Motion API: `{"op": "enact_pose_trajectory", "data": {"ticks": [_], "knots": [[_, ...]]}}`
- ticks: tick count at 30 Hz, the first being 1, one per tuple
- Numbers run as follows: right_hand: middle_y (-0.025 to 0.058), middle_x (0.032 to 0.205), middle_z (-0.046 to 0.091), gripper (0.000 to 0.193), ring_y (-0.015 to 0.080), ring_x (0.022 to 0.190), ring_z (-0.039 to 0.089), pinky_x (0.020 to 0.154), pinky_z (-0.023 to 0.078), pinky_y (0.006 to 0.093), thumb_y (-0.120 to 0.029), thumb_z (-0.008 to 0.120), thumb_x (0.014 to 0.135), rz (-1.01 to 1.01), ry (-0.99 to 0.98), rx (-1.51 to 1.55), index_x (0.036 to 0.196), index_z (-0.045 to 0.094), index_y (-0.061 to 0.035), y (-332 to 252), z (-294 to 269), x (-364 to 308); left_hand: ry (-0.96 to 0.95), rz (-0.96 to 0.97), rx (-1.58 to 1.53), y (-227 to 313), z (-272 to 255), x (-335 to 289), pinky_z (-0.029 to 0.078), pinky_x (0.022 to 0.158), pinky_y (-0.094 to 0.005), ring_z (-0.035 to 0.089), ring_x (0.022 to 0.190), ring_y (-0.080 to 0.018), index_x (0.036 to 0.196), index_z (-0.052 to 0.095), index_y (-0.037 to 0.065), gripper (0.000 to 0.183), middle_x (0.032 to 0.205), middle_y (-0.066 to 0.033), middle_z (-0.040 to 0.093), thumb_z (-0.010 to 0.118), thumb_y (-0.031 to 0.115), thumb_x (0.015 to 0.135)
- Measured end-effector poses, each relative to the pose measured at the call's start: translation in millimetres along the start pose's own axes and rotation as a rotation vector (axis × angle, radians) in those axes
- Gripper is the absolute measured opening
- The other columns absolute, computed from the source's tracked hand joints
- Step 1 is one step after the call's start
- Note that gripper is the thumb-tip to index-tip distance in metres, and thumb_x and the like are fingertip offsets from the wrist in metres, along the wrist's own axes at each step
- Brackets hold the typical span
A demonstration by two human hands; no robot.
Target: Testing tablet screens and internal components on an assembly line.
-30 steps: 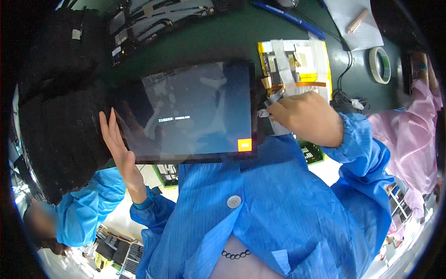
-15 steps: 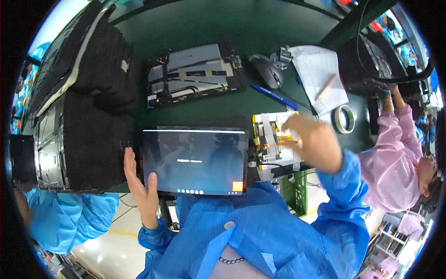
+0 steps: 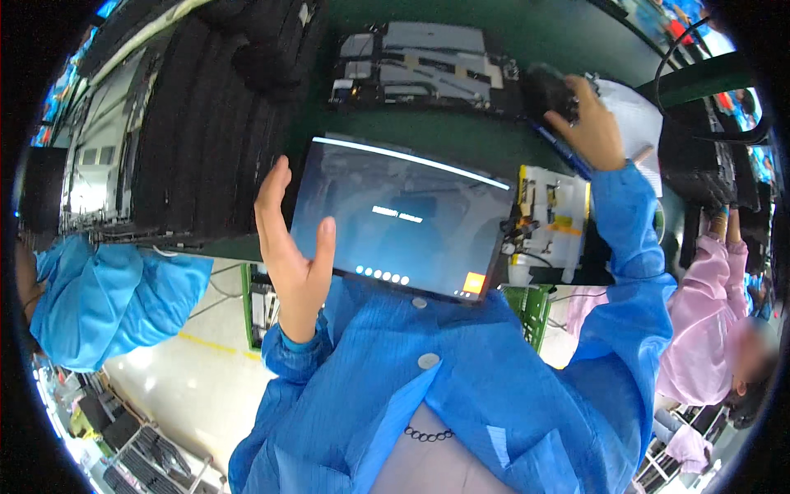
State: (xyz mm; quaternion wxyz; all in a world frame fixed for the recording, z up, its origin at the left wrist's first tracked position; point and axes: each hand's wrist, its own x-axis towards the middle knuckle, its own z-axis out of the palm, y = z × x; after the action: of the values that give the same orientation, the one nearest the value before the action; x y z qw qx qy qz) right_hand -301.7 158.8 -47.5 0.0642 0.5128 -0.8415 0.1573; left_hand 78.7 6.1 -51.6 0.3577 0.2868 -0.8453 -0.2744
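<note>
A tablet (image 3: 403, 218) with a lit dark-blue screen lies slightly turned at the table's near edge. At its left edge is my left hand (image 3: 292, 247), fingers stretched up along the side and thumb apart over the screen's border. My right hand (image 3: 594, 132) reaches out to the dark computer mouse (image 3: 545, 89), thumb and fingers apart; blur hides whether it touches. Just below that hand lies a blue pen (image 3: 564, 151). To the tablet's right sits a flat white-and-yellow battery assembly (image 3: 547, 216) with taped strips and a dark cable joining it near the tablet.
Tall stacks of black panels (image 3: 214, 123) stand on the left. An opened device with exposed parts (image 3: 428, 66) lies at the back. White paper (image 3: 629, 115) and more black units (image 3: 699, 156) are at right. Co-workers in blue (image 3: 123, 296) and pink (image 3: 699, 329) flank me.
My right hand has moved from above the battery assembly up and away to beside the mouse. The tablet now sits turned clockwise, my left hand still at its left edge. The whole view has shifted.
</note>
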Motion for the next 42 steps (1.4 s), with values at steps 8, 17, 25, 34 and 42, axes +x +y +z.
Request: {"op": "enact_pose_trajectory", "data": {"ticks": [8,17,25,34,42], "knots": [[0.0189,0.106,0.059,0.054,0.0376,0.092,0.060,0.075,0.050,0.0433,-0.034,0.064,0.081,-0.057,0.069,-0.025,0.125,0.041,-0.0123,12.7,21.0,9.0,0.095,0.030,0.091,-9.4,-8.0,-4.3,0.035,0.100,-0.0393,0.047,0.118,-0.0310,0.128,0.041,0.002,0.049,0.130,-0.0159,0.047,0.055,0.009,0.082],[0.0184,0.104,0.060,0.052,0.0373,0.088,0.061,0.074,0.051,0.0422,-0.036,0.064,0.081,-0.060,-0.005,-0.001,0.124,0.043,-0.0153,23.7,23.7,2.0,0.110,0.016,0.099,-15.1,-10.6,-5.3,0.034,0.101,-0.0391,0.046,0.119,-0.0299,0.127,0.043,0.002,0.043,0.129,-0.0157,0.048,0.050,0.009,0.085],[0.0202,0.102,0.059,0.051,0.0372,0.087,0.061,0.072,0.051,0.0427,-0.037,0.062,0.082,-0.068,0.018,-0.051,0.124,0.044,-0.0145,12.4,21.8,-0.8,0.136,-0.016,0.106,-14.4,-11.9,-4.2,0.035,0.101,-0.0390,0.047,0.119,-0.0307,0.128,0.043,0.000,0.039,0.129,-0.0175,0.048,0.041,0.007,0.090],[0.0146,0.099,0.060,0.041,0.0348,0.083,0.062,0.069,0.051,0.0408,-0.034,0.061,0.083,-0.164,0.180,-0.225,0.116,0.050,-0.0124,6.7,11.0,-16.0,-0.027,0.006,0.141,12.7,-3.0,5.6,0.032,0.103,-0.0411,0.049,0.116,-0.0307,0.127,0.045,0.002,0.045,0.125,-0.0161,0.052,0.053,0.011,0.083],[0.0058,0.069,0.050,0.033,0.0215,0.058,0.053,0.048,0.041,0.0335,-0.032,0.073,0.064,-0.499,-0.111,0.049,0.074,0.053,-0.0077,-75.2,-40.7,-122.8,-0.582,0.301,0.192,91.7,88.2,28.5,0.014,0.111,-0.0464,0.033,0.129,-0.0329,0.136,0.025,-0.004,0.101,0.137,-0.0209,0.035,0.077,0.036,0.059]]}}
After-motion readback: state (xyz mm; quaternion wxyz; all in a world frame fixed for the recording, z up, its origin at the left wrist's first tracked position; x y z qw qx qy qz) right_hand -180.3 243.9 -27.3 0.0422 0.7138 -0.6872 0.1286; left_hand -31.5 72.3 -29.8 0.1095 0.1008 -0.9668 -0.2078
